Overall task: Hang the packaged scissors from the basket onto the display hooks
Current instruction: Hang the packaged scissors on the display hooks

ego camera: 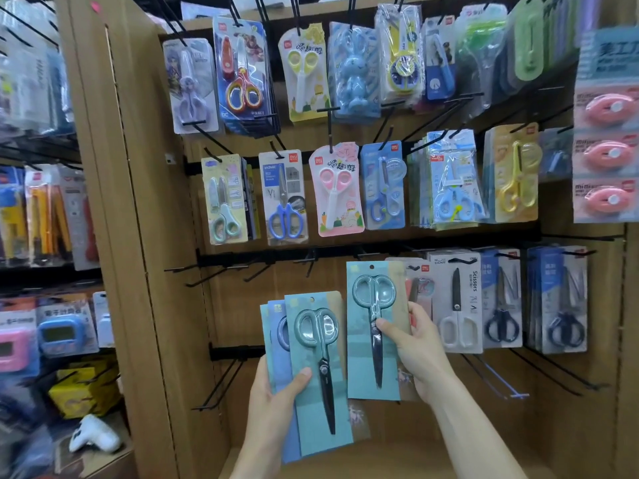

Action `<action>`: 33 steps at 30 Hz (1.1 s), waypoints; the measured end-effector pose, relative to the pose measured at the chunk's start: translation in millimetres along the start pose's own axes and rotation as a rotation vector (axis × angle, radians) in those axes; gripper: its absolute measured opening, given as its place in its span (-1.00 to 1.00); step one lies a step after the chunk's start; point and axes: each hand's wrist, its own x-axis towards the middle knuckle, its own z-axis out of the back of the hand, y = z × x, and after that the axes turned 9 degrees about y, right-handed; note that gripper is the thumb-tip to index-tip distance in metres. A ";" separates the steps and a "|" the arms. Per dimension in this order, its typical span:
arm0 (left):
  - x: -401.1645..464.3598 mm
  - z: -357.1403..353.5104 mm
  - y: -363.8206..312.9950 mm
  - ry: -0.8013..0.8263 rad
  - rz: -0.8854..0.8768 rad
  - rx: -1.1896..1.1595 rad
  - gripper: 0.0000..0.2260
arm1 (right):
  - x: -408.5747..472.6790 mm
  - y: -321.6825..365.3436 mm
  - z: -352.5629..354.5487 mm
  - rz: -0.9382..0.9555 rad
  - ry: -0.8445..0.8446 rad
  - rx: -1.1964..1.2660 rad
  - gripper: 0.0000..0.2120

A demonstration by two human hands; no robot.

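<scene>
In front of the cardboard display wall (166, 236), below its empty black hooks (221, 274), the left hand (276, 392) grips a stack of scissor packs (311, 368); the right hand (415, 344) pinches one pack (366, 361) upright beside it.

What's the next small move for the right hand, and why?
Probably lift the teal scissors pack so its hang hole meets a bare hook on the rail just above. The right hand holds it upright below that rail; the left hand holds the remaining stack.
</scene>
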 end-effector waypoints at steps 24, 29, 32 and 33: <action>9.2 11.4 11.5 -0.007 0.049 -0.071 -0.67 | 75.3 -24.1 -6.4 -0.095 -0.007 -0.375 -0.61; 11.1 5.1 14.4 0.006 0.059 -0.094 -0.67 | 88.7 -41.6 -3.3 -0.114 -0.007 -0.361 -0.59; 12.0 1.4 15.4 0.027 0.066 -0.094 -0.66 | 85.7 -38.6 -2.1 -0.089 0.000 -0.346 -0.58; 12.3 0.2 16.0 0.031 0.067 -0.093 -0.66 | 84.1 -36.7 -1.6 -0.090 0.001 -0.343 -0.60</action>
